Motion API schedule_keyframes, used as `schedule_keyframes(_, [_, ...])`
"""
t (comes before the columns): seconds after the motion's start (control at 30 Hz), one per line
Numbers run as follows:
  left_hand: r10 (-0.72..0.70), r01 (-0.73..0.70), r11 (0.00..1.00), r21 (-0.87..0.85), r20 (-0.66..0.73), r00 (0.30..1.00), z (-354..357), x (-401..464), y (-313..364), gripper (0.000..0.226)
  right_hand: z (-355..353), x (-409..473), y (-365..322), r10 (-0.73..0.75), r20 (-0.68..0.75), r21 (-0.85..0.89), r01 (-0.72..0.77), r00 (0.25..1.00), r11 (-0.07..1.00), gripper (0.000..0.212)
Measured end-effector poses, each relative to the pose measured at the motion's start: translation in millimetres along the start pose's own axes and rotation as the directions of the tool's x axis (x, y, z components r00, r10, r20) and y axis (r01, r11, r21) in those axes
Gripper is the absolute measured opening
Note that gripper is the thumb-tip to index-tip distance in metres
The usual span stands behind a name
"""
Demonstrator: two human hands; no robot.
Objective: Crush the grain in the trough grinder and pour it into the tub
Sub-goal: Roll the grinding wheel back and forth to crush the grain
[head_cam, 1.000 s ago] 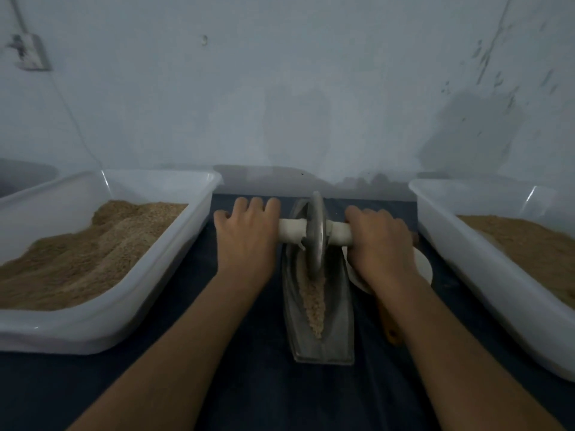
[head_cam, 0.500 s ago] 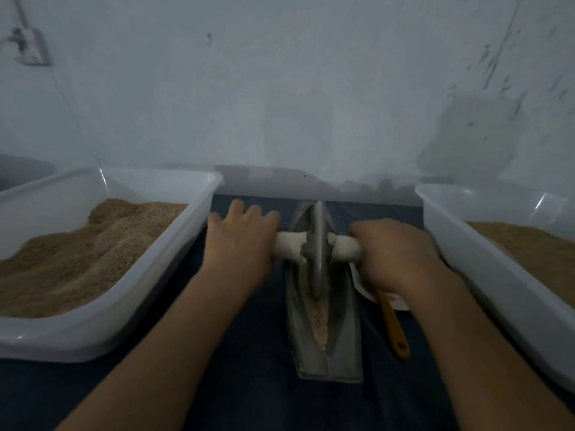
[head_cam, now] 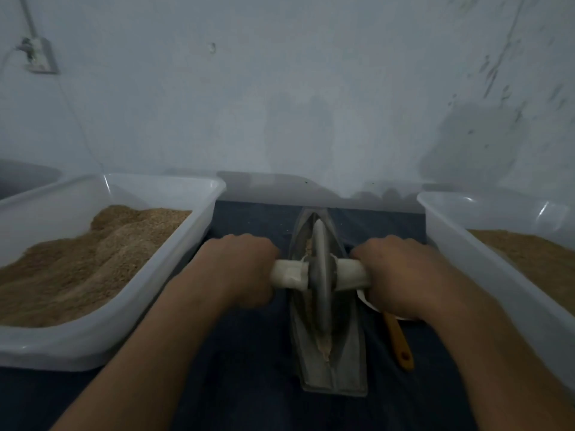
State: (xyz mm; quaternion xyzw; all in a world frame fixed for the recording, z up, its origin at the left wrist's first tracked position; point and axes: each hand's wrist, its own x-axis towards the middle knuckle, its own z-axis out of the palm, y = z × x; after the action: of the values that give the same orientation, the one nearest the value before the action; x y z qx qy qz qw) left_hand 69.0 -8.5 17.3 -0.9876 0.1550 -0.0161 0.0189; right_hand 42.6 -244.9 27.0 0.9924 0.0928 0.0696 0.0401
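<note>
**Grinding in progress, pouring not yet begun**

Left hand (head_cam: 241,270) wraps the left end of the white handle (head_cam: 287,275); right hand (head_cam: 396,276) wraps the right end. Both are closed firmly round it. The metal wheel (head_cam: 320,278) stands upright on the handle, seated in the trough grinder (head_cam: 345,362), which lies on the dark worktop (head_cam: 249,353) between the two tubs.

Grain (head_cam: 325,345) shows as a pale line along the groove, near and far of the wheel; it looks partly broken, though the dim light hides how fine.

Left tub (head_cam: 161,275) holds a tall heap of brown grain; right tub (head_cam: 448,241) a flatter layer. Which one receives the crushed lot, I cannot tell.

An orange-handled tool (head_cam: 399,346) lies just right of the trough.

Judgement: crushing is under way; lifting and emptying the trough remain.
</note>
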Motion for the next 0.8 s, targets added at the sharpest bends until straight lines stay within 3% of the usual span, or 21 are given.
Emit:
schedule_keyframes(0.13, [-0.104,0.109,0.994,-0.005,-0.327,0.939,14,20,7,0.024,17,28,-2,0.075,-0.257,-0.054,-0.092,0.963,0.994,0.024])
schedule_keyframes(0.23, [-0.122,0.154,0.987,0.042,-0.419,0.900,24,29,12,0.030,29,37,-4,0.059,-0.382,-0.109,-0.109,0.922,0.988,0.022])
schedule_keyframes(0.3, [-0.101,0.117,0.993,0.029,-0.338,0.936,17,26,9,0.021,25,34,-1,0.051,-0.327,-0.097,-0.087,0.944,0.991,0.021])
schedule_keyframes(0.4, [0.009,-0.010,1.000,-0.011,-0.073,0.997,-2,7,0,0.027,7,14,8,-0.001,-0.040,-0.016,0.000,0.999,1.000,0.017])
schedule_keyframes(0.5, [0.118,-0.104,0.988,-0.113,0.119,0.986,-16,-12,-6,0.026,-8,-7,9,-0.049,0.225,0.099,0.027,0.973,0.995,0.018])
schedule_keyframes(0.57, [0.119,-0.101,0.987,-0.122,0.151,0.981,-17,-11,-5,0.026,-10,-7,9,-0.044,0.250,0.100,0.020,0.967,0.995,0.018])
schedule_keyframes(0.63, [0.068,-0.063,0.995,-0.083,0.062,0.996,-10,-3,-2,0.026,-4,4,6,-0.007,0.140,0.025,0.004,0.990,1.000,0.016])
schedule_keyframes(0.7, [0.005,-0.009,1.000,-0.027,-0.143,0.990,2,9,1,0.021,8,20,1,0.053,-0.078,-0.031,-0.055,0.996,0.998,0.018])
schedule_keyframes(0.8, [-0.089,0.097,0.995,0.003,-0.369,0.925,18,22,7,0.023,27,35,-5,0.067,-0.349,-0.120,-0.116,0.935,0.986,0.022])
